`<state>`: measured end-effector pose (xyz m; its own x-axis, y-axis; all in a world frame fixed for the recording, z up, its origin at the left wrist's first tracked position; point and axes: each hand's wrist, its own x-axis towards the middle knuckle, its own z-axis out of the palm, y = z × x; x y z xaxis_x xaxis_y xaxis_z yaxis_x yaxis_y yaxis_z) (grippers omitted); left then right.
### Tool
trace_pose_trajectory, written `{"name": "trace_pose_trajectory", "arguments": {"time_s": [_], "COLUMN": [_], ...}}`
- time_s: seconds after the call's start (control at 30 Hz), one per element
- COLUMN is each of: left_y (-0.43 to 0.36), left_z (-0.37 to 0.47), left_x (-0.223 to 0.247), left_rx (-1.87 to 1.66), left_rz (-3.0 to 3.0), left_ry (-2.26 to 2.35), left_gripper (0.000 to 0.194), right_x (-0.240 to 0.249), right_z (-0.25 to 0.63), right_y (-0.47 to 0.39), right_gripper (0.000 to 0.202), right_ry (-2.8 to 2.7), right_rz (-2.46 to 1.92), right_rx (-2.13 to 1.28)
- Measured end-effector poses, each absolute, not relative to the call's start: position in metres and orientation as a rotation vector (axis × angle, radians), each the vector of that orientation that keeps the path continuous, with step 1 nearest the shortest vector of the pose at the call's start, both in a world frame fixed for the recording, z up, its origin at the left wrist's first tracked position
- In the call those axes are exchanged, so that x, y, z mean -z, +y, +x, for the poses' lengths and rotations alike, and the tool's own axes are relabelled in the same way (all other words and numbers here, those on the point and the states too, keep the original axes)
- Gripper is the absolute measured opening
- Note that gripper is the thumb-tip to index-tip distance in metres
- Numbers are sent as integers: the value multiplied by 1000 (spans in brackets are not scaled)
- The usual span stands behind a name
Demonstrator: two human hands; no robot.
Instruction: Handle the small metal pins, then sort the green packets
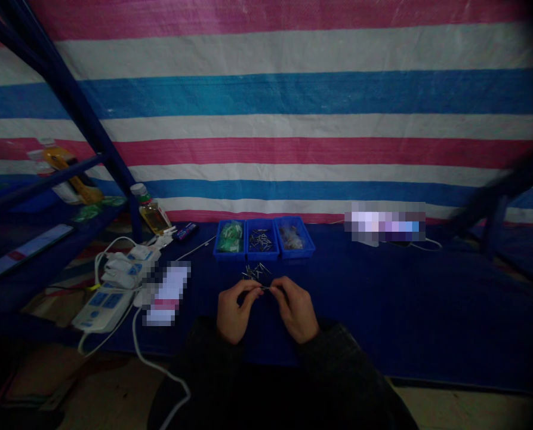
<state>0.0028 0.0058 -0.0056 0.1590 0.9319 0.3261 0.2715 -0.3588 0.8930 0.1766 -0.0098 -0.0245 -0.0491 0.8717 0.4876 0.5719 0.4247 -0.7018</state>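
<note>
My left hand point(234, 310) and my right hand point(296, 307) meet over the blue table. Thumb and forefinger of each are pinched on a thin metal pin point(267, 288), one hand at either end. Its exact kind is too small to tell. Just beyond my fingertips lies a loose pile of slim metal pins point(257, 272). Behind it three blue trays stand side by side: the left tray point(230, 257) holds green plastic packets point(230, 237), the middle tray point(261, 255) more metal pins point(260, 240), the right tray point(296, 254) clear bags with small brownish parts point(292, 237).
To the left are a white power strip point(107, 301) with plugs and cables, a lit phone point(170, 292) and a drink bottle point(152, 212). Another blurred bright screen point(385, 224) stands at the back right. Blue metal frame bars point(76, 113) rise at the left; a striped sheet point(293, 125) hangs behind.
</note>
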Motion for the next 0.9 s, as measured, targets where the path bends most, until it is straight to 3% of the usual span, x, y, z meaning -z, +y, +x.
{"name": "trace_pose_trajectory", "arguments": {"time_s": [0.6, 0.73, 0.9], "left_y": [6, 6, 6], "left_z": [4, 3, 3], "left_x": [2, 2, 3], "left_rx": [-1169, -1194, -1209], "left_rz": [1792, 1801, 1771], "left_ry": [1104, 1115, 1131], "left_gripper": [11, 13, 12], "right_x": [22, 19, 22], "right_z": [176, 175, 174], "right_y": [-10, -12, -11], "right_gripper": [23, 12, 14], "right_ry": [-1800, -1768, -1780], "right_rz": [-1158, -1149, -1131], "right_rx": [-421, -420, -406]}}
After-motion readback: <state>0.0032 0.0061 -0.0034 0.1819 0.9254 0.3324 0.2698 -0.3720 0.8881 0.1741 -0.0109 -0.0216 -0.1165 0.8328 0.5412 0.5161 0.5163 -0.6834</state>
